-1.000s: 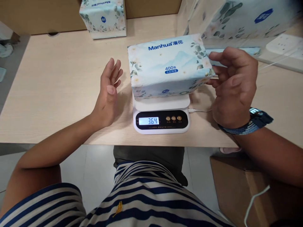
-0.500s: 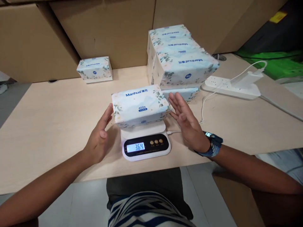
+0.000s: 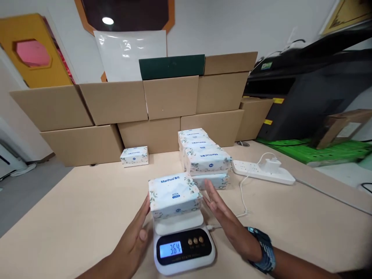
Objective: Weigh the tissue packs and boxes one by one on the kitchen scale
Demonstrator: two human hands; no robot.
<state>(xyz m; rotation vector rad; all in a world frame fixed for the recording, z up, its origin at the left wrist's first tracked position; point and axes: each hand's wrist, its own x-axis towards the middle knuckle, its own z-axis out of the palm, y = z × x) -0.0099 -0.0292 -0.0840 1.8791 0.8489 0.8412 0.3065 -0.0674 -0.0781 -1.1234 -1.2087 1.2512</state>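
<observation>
A white and pale-blue pack of tissues printed "Manhua" rests on the platform of a white digital scale, whose lit display reads 3.64. My left hand is at the pack's left side with fingers stretched out, the fingertips at its edge; whether they touch cannot be made out. On the other side, my right hand is held with straight fingers close to the pack's right corner. It wears a watch and a blue band at the wrist. Neither hand is closed round anything.
More tissue packs are stacked behind to the right, and a single pack stands at the back left. A white power strip with a cable lies on the right. Cardboard boxes line the table's back.
My view has tilted up, showing the boxes and wall behind. Both hands have come closer to the pack's sides. The display still reads 3.64.
</observation>
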